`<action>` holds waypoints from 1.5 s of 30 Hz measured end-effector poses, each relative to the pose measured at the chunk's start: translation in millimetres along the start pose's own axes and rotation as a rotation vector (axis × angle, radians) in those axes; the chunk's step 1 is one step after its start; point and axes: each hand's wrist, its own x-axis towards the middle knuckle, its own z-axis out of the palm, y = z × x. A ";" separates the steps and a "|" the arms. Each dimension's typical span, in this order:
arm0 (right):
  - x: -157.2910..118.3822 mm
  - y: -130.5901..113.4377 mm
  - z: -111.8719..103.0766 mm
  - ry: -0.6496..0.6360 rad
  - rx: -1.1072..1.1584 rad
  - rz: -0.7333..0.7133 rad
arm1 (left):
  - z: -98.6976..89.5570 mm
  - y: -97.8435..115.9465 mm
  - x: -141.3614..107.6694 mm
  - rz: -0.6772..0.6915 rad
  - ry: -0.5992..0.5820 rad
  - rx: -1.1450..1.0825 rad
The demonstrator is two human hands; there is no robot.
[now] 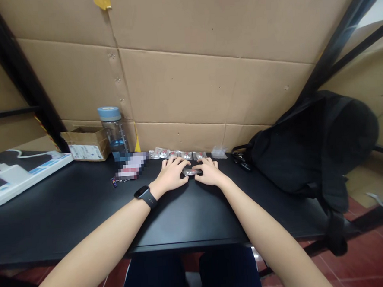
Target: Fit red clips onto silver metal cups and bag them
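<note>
A small dark, shiny item (192, 172) lies between my two hands near the back of the black table. My left hand (172, 175), with a dark watch (145, 197) on its wrist, touches the item's left end with its fingers spread. At the item's right end is my right hand (209, 172), its fingers bent around that end. Just behind my fingers, several small clear packets (162, 153) with silver and red contents line the back edge. To their right sits a crumpled clear plastic bag (218, 152).
On the black table (190, 221), a power strip (28, 178), an open cardboard box (89, 144), a blue-lidded bottle (115, 133) and a blurred flat item (132, 166) stand left. A black backpack (308, 145) fills the right side. Cardboard (188, 87) walls the back.
</note>
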 end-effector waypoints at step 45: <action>10.2 -16.0 -0.5 0.369 0.459 0.221 | 7.1 -26.8 19.4 -0.392 0.229 -0.428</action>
